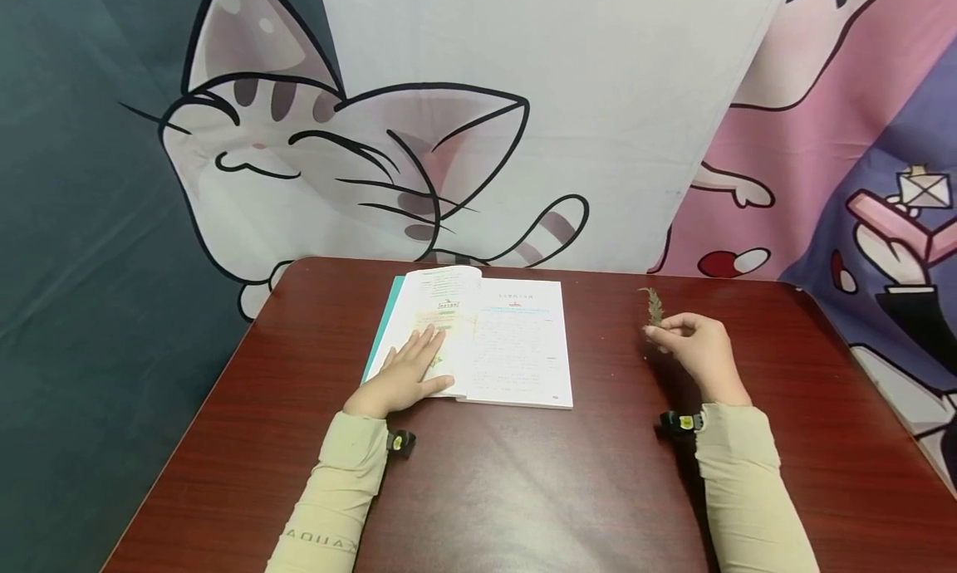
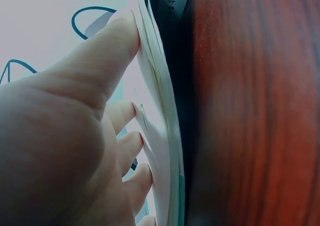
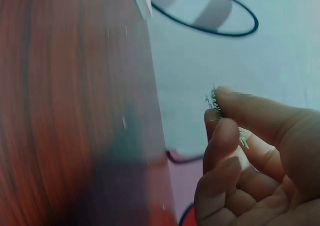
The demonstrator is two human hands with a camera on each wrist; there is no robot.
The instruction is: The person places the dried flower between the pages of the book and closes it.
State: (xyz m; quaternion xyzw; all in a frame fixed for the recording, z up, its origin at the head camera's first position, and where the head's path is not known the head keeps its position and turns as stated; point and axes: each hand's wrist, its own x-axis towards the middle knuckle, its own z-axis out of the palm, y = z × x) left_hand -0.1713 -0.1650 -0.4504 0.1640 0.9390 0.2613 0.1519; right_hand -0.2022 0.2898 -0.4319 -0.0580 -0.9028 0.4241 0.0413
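Note:
An open book [image 1: 523,340] lies on the table, with printed text on both pages and a teal cover edge showing at its left. My left hand [image 1: 404,374] rests on the left page, fingers spread and straight. In the left wrist view, the thumb [image 2: 107,48] and fingertips touch the paper near the book's edge. To the right of the book, my right hand [image 1: 695,349] pinches a small green leafy sprig [image 1: 655,307] between thumb and fingers, its tip pointing away from me. The right wrist view shows bits of the sprig [image 3: 215,103] at the fingertips; the rest is hidden.
The reddish-brown wooden table [image 1: 523,490] spans the space before me. Behind its far edge hangs a cloth backdrop [image 1: 613,124] with a cartoon cat and other figures. Tiny pale specks dot the tabletop in the right wrist view.

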